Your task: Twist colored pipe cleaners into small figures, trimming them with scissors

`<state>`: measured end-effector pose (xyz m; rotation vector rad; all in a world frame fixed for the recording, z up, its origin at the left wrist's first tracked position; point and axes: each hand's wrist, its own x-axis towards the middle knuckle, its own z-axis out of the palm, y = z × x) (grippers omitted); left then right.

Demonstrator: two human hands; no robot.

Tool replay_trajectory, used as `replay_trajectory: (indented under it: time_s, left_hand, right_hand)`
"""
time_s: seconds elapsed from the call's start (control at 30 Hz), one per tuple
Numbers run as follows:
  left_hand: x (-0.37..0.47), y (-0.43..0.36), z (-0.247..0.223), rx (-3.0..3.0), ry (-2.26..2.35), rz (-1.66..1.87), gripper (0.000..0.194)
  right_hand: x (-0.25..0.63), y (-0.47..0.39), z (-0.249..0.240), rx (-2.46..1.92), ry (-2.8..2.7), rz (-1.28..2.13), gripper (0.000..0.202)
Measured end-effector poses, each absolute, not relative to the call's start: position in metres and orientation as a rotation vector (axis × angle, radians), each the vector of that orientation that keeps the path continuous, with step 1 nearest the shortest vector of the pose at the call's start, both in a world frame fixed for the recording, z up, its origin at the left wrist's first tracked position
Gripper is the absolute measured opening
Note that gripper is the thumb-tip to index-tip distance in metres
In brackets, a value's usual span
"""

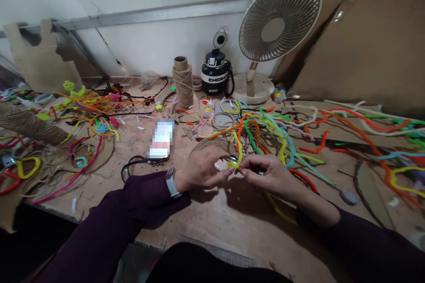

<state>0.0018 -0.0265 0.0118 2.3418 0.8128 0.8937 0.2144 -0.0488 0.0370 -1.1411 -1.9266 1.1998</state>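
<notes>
Between my hands is a yellow pipe cleaner [239, 150], bent and curling upward from the fingertips. My left hand [206, 169], with a watch on its wrist, pinches its lower end between thumb and fingers. From the other side my right hand [265, 172] grips the same yellow stem, fingers curled in. The two sets of fingertips nearly meet. Just behind them lies a coil of jute rope [212, 143], partly covered by my left hand. A heap of coloured pipe cleaners [265, 126] spreads behind and to the right of my right hand.
A phone [161, 139] with a black strap lies left of my hands. At the back stand a twine spool [183, 84], a dark bottle [215, 75] and a fan [274, 28]. Scissors [28, 168] and tangled stems lie at the left. A ruler [219, 252] runs along the front edge.
</notes>
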Motion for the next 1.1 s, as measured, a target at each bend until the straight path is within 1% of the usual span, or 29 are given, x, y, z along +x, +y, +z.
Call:
replay_trajectory:
  time_s: [0.13, 0.2, 0.47, 0.7, 0.87, 0.93, 1.1]
  left_hand:
    - [0.003, -0.029, 0.013, 2.614, 0.745, 0.757, 0.028]
    - [0.004, -0.032, 0.013, 2.646, 0.727, 0.694, 0.029]
    - [0.006, -0.038, -0.002, 2.427, 0.796, 0.715, 0.030]
    - [0.013, -0.042, 0.002, 2.160, 0.897, 0.863, 0.023]
    - [0.015, -0.040, 0.005, 1.988, 0.855, 0.947, 0.024]
    - [0.014, -0.038, 0.004, 1.991, 0.833, 0.949, 0.024]
    - [0.013, -0.037, 0.005, 2.108, 0.760, 0.981, 0.026]
  right_hand:
    - [0.213, -0.051, 0.035, -1.027, -2.132, 0.820, 0.015]
    - [0.212, -0.052, 0.033, -0.950, -2.203, 0.647, 0.014]
    - [0.208, -0.054, 0.019, -0.776, -2.320, 0.089, 0.014]
    - [0.205, -0.053, 0.013, -0.752, -2.275, -0.111, 0.010]
    - [0.206, -0.052, 0.006, -0.692, -2.286, -0.423, 0.008]
    - [0.205, -0.053, 0.006, -0.725, -2.261, -0.366, 0.009]
    - [0.203, -0.059, 0.019, -0.969, -2.094, 0.359, 0.010]
